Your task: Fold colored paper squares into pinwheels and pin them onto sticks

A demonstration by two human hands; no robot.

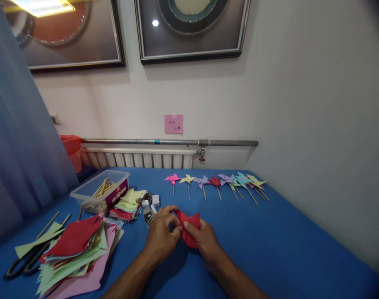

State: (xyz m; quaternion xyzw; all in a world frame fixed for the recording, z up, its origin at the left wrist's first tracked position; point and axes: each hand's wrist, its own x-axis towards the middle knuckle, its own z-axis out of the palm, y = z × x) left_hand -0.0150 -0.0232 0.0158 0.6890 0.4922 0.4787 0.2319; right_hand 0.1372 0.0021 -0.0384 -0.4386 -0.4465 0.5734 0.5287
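A red sheet of paper, partly folded into a pinwheel point(191, 240), is held above the blue table in front of me. My right hand point(204, 241) grips it from the right, with the thumb pressed on its middle. At its left edge, my left hand point(164, 230) has thumb and fingers pinched together on the paper; the exact pinch point is partly hidden. Just beyond my left hand, small open boxes of metal pins point(148, 215) stand on the table. Finished paper pinwheels on sticks point(203, 182) lie in a row farther back.
To the left are a large stack of coloured paper point(79, 245), black-handled scissors point(30, 259), a smaller paper pile point(130, 203) and a clear plastic box point(92, 189) of wooden sticks. A wall with a pipe point(173, 142) bounds the back of the table.
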